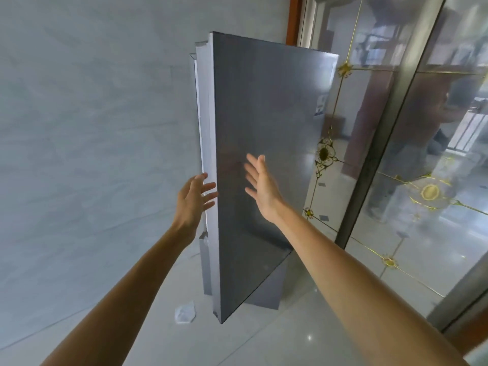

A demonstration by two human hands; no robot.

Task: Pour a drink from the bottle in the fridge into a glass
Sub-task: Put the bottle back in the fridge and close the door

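The left hand (194, 200) is spread, fingers apart and slightly curled, with the fingertips at the near vertical edge of the fridge door (264, 154); whether they touch that edge or sit just short of it cannot be told. The right hand (261, 184) is also spread, palm turned toward the flat grey face of the door, fingers blurred; it holds nothing, and contact with the panel cannot be confirmed. Both forearms are bare and reach forward from the lower edge of the view. The door stands ajar, swung out from the fridge (202, 122), whose pale inner edge shows as a narrow strip to the left of the door. The interior is hidden behind the door, so no bottle or glass is visible. A lower grey section of the fridge shows beneath the door. On the glossy tiled floor (277, 339), just left of the door's bottom corner, lies a small clear plastic wrapper (185, 312). A pale marbled wall (92, 128) fills the left side. To the right stands a reflective glass panel (422, 128) with gold ornamental lines.
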